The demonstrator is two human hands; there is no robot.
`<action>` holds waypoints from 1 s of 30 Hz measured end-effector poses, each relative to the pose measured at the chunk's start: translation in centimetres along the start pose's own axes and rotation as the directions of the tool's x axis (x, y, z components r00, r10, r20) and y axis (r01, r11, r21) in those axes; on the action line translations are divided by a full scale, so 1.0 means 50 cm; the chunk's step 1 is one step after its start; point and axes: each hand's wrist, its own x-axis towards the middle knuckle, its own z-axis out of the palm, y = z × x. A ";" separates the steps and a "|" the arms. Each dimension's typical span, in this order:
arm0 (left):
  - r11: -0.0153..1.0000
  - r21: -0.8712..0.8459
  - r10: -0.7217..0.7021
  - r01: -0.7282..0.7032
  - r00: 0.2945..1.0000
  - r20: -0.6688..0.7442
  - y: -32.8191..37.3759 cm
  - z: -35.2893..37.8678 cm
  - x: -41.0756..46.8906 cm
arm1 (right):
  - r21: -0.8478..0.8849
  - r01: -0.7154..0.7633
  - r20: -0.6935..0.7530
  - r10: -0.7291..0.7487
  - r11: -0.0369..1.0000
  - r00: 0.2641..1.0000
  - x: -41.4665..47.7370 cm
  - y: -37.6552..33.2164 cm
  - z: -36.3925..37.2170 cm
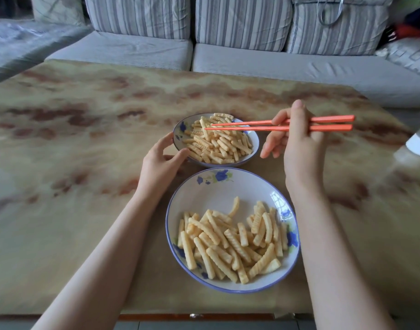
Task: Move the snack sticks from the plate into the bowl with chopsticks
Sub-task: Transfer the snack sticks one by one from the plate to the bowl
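Right hand [297,144] grips slim orange chopsticks [252,126] over the blue-rimmed white bowl [178,129], left hand [160,161] holding its rim; I'd pinch pale snack sticks [228,241] mid-length

- The plate [228,186] looks to me like glazed ceramic: smooth, white and glossy, with a window glare on its inner wall.
- I see the same shiny glaze on the bowl [180,129].
- The orange chopsticks [252,128] look matt and smooth; I cannot tell plastic from painted wood.
- The snack sticks [228,241] look dry, matt and ridged.
- I read the table [85,139] as a smooth, polished, marbled top with soft reflections.
- The back cushions [242,20] are striped woven cloth and the seat cushions [123,48] matt grey fabric.
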 end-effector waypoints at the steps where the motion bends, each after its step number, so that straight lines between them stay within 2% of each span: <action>1: 1.000 0.003 0.001 -0.001 1.000 -0.001 -0.001 -0.001 0.000 | 0.011 -0.002 0.000 0.002 1.000 1.000 0.000 -0.007 -0.006; 5: 1.000 0.017 0.003 -0.003 1.000 0.006 -0.004 -0.001 0.001 | 0.025 -0.007 0.037 0.006 1.000 0.999 -0.005 -0.042 -0.036; 9: 1.000 0.026 0.004 -0.004 1.000 0.018 -0.007 -0.002 0.005 | 0.103 -0.032 0.210 0.010 0.994 0.978 -0.017 -0.079 -0.070; 13: 1.000 0.016 -0.014 0.014 1.000 0.019 -0.010 -0.003 0.007 | -0.008 -0.050 0.369 0.050 0.999 0.928 -0.025 -0.106 -0.097; 19: 1.000 0.010 -0.009 0.009 1.000 0.010 -0.009 -0.001 0.008 | -0.161 -0.081 0.367 0.135 0.984 0.920 -0.020 -0.109 -0.133; 30: 0.999 0.044 0.024 -0.024 1.000 0.001 -0.005 0.000 0.005 | -0.245 -0.155 0.315 0.230 0.957 0.921 -0.006 -0.088 -0.161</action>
